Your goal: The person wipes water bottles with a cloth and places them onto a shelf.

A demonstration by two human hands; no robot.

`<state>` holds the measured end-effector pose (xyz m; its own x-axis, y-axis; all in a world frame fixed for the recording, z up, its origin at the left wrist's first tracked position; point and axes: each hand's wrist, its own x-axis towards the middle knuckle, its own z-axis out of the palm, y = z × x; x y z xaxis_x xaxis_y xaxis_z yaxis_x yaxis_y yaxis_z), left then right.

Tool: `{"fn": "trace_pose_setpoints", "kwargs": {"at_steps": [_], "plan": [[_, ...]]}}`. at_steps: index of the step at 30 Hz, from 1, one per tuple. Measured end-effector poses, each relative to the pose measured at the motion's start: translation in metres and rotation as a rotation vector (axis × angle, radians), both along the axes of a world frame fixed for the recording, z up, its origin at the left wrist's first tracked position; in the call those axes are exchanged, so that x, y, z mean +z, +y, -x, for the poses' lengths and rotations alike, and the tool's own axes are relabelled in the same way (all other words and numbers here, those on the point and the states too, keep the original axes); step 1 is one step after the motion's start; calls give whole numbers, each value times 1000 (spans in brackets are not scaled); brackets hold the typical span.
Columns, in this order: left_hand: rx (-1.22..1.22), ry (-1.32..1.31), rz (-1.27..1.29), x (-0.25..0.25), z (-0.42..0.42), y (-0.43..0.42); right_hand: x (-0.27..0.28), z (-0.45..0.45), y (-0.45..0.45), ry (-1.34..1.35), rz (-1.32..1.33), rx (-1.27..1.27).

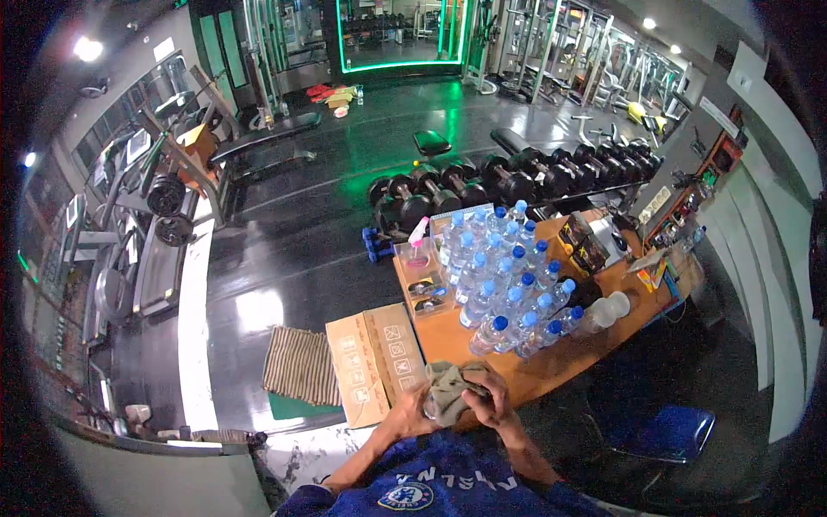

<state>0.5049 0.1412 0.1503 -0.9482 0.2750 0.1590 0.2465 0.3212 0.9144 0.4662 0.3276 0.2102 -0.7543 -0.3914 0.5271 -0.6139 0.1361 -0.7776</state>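
Grey-brown cloth (pixel 448 392) is bunched between the two hands, on the person's side of the bottle cluster (pixel 510 302) and apart from it. The left hand (pixel 412 415) has its grip closed around the cloth's near side; the right hand (pixel 491 401) curls its fingers over the other side — both grips narrow and full of fabric. Whether something is wrapped inside cannot be told. The bottle cluster stands on the table (pixel 444 341), with a cardboard box (pixel 376 362) to its left and striped fabric (pixel 300 366) farther left. The step in hand looks like rubbing or gathering the cloth; the next move probably calls for a steady left grip — and elbow room from the bottle cluster.
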Motion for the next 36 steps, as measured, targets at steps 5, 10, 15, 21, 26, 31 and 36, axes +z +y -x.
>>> {"fn": "trace_pose_setpoints", "kwargs": {"at_steps": [5, 10, 15, 21, 26, 31, 36], "plan": [[-37, 41, 144, -16, 3, -15, -25, -1, 1, -378, 217, 35], [-37, 10, 111, -21, -3, -18, -22, 7, -11, -865, 429, -93], [-12, -132, -108, 15, -5, -14, -34, 15, -15, -964, 1000, -102], [-1, -167, -83, -25, 0, -13, 23, -10, -18, 14, 97, -146], [10, -76, -19, 17, -6, -13, 39, -9, -25, -377, -36, -130], [-9, -233, -38, 12, -21, -12, -21, -2, -28, -783, 798, -97], [86, -330, -268, -3, -28, -13, 5, -7, -41, -479, 798, -400]]}}
